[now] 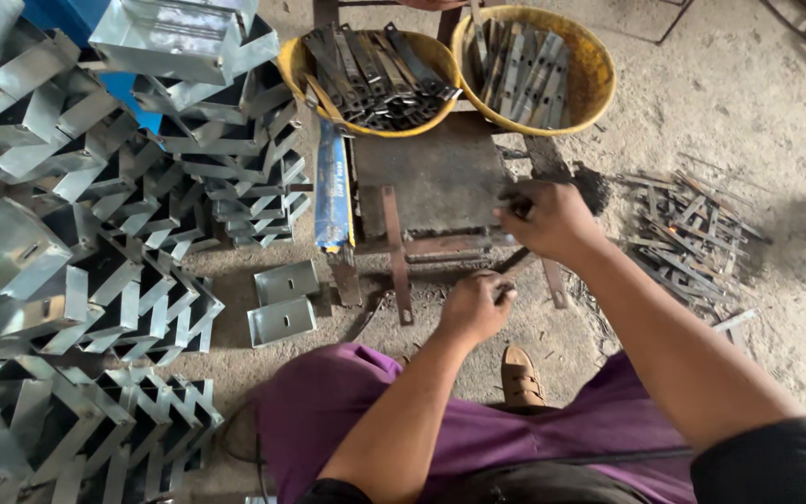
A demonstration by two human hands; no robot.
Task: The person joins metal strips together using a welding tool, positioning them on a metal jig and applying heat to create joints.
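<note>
Dusty concrete floor (pixel 748 103), workshop setting, seen from above. A low rusty metal stand (pixel 426 182) with a flat dark plate on top sits in front of the seated person, purple-clad legs at the bottom edge. Right hand (pixel 548 217) rests at the stand's right edge, fingers clenched around a small dark piece; what the piece is, cannot tell. Left hand (pixel 475 306) lies lower, at the stand's front rail, fingers curled shut on something thin and mostly hidden. Two yellow basins behind the stand: the left basin (pixel 293 58) holds dark flat metal strips, the right basin (pixel 590 65) holds paler strips. Loose strips (pixel 687 229) lie scattered on the floor to the right. Stacks of folded galvanised sheet-metal brackets (pixel 95 243) fill the left side; two flat bracket plates (pixel 284 301) lie just beside the stand.
</note>
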